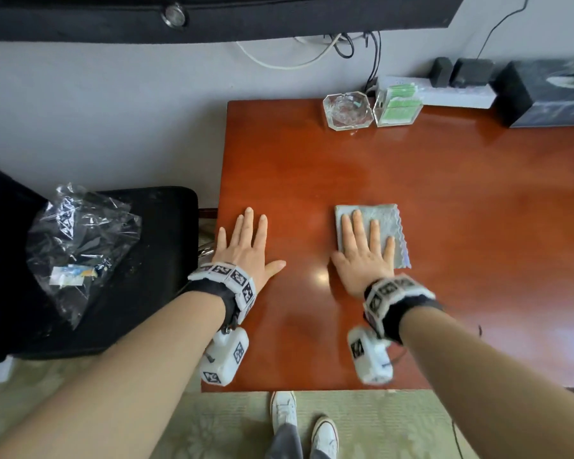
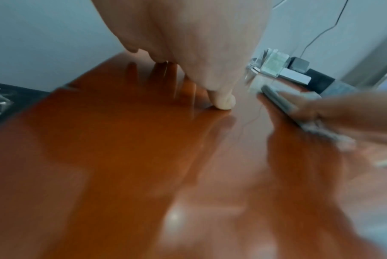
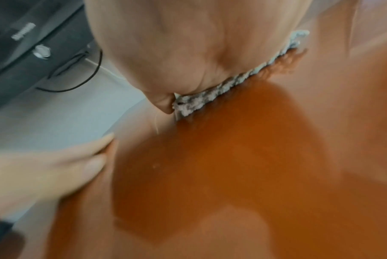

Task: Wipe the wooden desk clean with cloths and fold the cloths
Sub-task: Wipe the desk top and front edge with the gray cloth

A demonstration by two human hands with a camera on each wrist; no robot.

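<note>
One folded grey cloth [image 1: 373,233] lies mid-desk under the right hand [image 1: 365,256], fingers spread flat; left hand [image 1: 246,250] splayed on bare wooden desk [image 1: 444,193]. Wiping apparently continues; final folding remains.

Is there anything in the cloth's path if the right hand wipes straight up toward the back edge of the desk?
Yes. The right hand presses flat on the grey cloth, and the desk ahead is bare until near the wall. There a glass ashtray and a clear card holder stand side by side.
</note>
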